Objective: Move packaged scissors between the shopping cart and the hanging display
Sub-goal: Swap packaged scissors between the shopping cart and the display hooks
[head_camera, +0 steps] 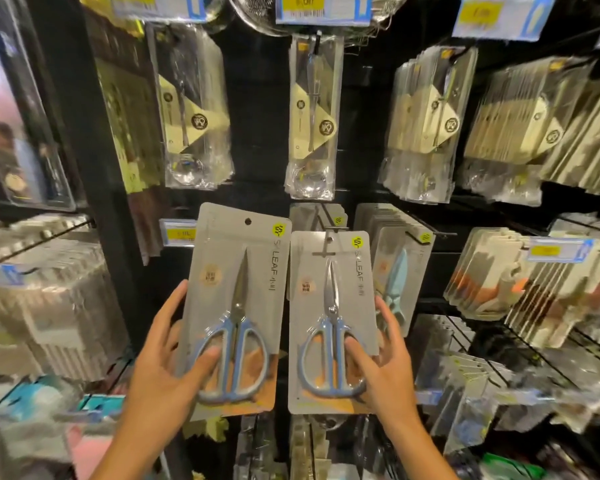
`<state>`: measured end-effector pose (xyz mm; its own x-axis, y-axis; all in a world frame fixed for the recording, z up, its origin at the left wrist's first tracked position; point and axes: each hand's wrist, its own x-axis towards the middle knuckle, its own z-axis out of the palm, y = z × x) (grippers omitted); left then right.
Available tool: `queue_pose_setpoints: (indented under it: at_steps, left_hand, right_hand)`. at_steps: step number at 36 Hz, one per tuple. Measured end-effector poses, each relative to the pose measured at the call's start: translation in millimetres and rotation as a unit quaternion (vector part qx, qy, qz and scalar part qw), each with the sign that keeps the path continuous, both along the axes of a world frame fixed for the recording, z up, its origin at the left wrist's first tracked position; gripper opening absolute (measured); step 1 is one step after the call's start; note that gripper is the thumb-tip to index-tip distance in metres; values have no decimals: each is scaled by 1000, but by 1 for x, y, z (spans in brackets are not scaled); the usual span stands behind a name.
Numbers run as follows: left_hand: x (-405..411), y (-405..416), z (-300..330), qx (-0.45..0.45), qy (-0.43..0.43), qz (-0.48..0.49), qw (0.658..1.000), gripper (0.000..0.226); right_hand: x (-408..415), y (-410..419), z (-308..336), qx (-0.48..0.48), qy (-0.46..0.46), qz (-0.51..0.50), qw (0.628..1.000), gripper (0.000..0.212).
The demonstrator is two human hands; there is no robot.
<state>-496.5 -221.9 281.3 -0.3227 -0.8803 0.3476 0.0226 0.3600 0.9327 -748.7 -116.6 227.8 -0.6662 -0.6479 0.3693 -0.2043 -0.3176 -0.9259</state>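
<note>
While the left hand [167,355] grips one grey carded pack of blue-handled scissors [234,306], the right hand [381,365] grips another grey blue-handled scissors pack [331,320] at its black hanging peg [326,242].

View: single head-worn wide-angle camera.
Facing: forward, level with the hanging display [326,188], slightly downward.
Range: close; display fills the frame, forearms entering from the bottom edge.
Overlap: none, one view only.

Overhead store light is falling evenly, leaving the backboard [257,174] dark. Glare is glinting off the clear packets [194,109] in the upper frame. Wide-angle bending and blur are smearing the left and right edges; the centre is staying sharp.
</note>
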Motion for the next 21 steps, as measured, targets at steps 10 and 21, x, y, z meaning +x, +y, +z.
queue_pose_setpoints:
  at_steps: [10, 21]
  left_hand:
    - [-5, -3, 2, -10, 3, -6, 1000, 85]
    - [-14, -23, 7, -32, 1, -15, 999, 86]
  right_hand:
    - [-7, -17, -14, 15, 43, -6, 999, 74]
    - [-23, -47, -33, 113, 137, -56, 983, 76]
